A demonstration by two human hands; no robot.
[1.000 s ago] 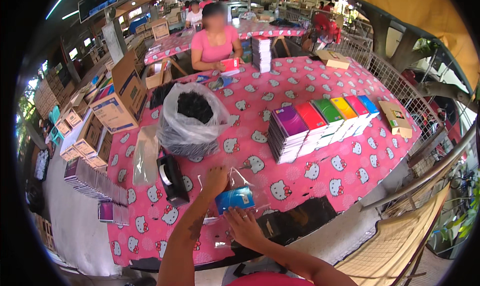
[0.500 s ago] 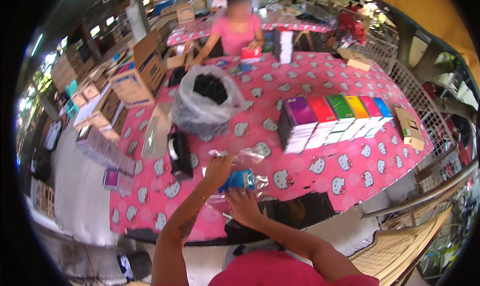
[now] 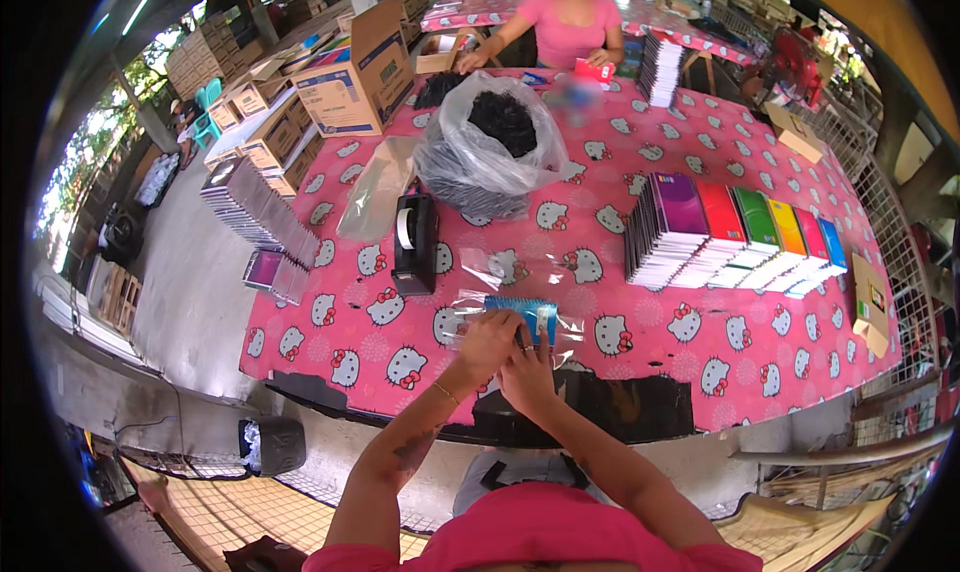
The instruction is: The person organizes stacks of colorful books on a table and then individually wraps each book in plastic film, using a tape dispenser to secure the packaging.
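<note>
A blue spiral notebook [image 3: 541, 314] lies in a clear plastic bag [image 3: 484, 268] on the table, close in front of me. My left hand [image 3: 488, 344] is closed at the notebook's near left side, with fingertips curled on the plastic there. Touching it, my right hand [image 3: 527, 372] rests on the near edge of the notebook, its fingers stretched out and apart over the cover. Both hands hide the notebook's lower left part. To the left of them stands a black tape dispenser [image 3: 416, 247] with a roll of clear tape.
Rows of colored notebooks [image 3: 700, 222] stand at right. A plastic sack of black material [image 3: 480, 167] sits beyond the dispenser, beside flat clear bags [image 3: 375, 187]. Notebook stacks [image 3: 255, 207] and cartons [image 3: 345, 87] are at left. Across the table, a person in pink [image 3: 570, 27] handles a red notebook.
My left hand has come down from the bag's far edge to the notebook's near side, beside my right hand. The view has shifted, so the table's contents appear farther right.
</note>
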